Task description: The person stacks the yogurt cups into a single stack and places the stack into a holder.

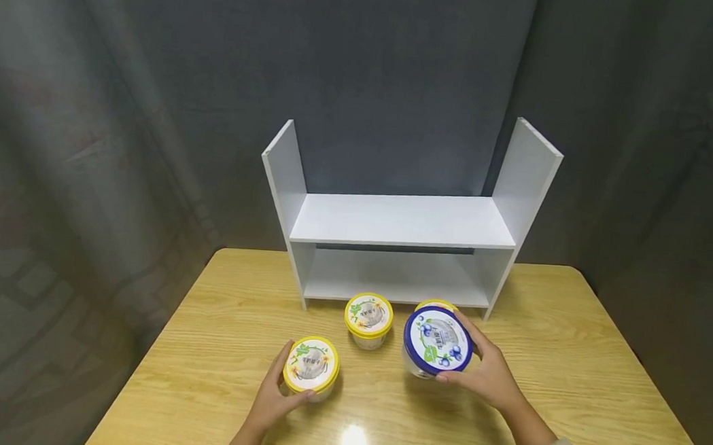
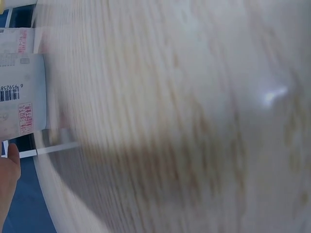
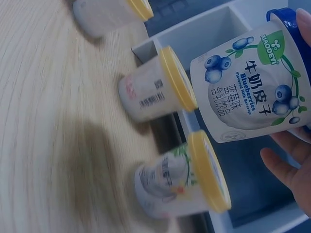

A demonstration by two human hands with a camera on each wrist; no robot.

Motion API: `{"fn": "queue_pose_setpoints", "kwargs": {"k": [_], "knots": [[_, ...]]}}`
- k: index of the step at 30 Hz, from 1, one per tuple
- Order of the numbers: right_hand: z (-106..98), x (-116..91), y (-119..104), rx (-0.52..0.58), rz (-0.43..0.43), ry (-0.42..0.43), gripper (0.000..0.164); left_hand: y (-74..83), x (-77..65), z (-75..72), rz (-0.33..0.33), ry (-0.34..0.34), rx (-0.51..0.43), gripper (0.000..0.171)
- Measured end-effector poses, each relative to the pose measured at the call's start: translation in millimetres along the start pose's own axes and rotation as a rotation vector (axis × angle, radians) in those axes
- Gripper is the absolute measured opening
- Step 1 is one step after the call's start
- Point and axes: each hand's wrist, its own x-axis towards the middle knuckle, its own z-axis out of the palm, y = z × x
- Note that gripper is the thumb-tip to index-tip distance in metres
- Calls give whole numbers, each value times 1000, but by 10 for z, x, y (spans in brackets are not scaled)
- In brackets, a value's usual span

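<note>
On a rectangular, pale wood-grained table (image 1: 241, 304), a person's two bare hands each hold a round tub. The right hand (image 1: 487, 375) pinches a white tub with a blue lid (image 1: 438, 340) between its thumb on the near side and fingers on the far side; the right wrist view shows it raised off the tabletop, with blueberries printed on its wall. To its left and nearer the person, the left hand (image 1: 274, 393) curls thumb and fingers around a smaller white tub with a yellow lid (image 1: 311, 366). Between and beyond the hands stands a second yellow-lidded tub (image 1: 369, 317), touched by neither. A third yellow-lidded tub (image 1: 437, 304) is mostly hidden behind the blue-lidded one. Behind them stands a white two-level shelf with tall side panels (image 1: 402, 220), before a dark grey curtain (image 1: 402, 82).
</note>
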Motion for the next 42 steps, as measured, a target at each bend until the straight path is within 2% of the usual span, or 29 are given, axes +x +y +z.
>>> {"fn": "queue_pose_setpoints", "kwargs": {"k": [9, 16, 20, 24, 30, 32, 38, 42], "knots": [[195, 181, -91, 11, 3, -70, 96, 0, -4, -9, -5, -4, -13, 95], [365, 320, -143, 66, -16, -116, 95, 267, -26, -25, -24, -10, -36, 95], [461, 406, -189, 57, -42, -140, 95, 193, -14, -25, -19, -4, -33, 95], [542, 479, -281, 88, -16, -181, 95, 93, -7, -18, -21, 5, -26, 95], [611, 551, -586, 123, 2, -241, 93, 198, -31, 4, 13, 24, -58, 95], [642, 582, -639, 139, -4, -259, 93, 180, -28, 4, 17, 28, -67, 95], [824, 689, -504, 171, -24, -298, 95, 7, -2, 6, 25, 27, -39, 97], [949, 728, -441, 164, -68, -328, 98, -10, -7, 17, 30, 33, -50, 97]]}}
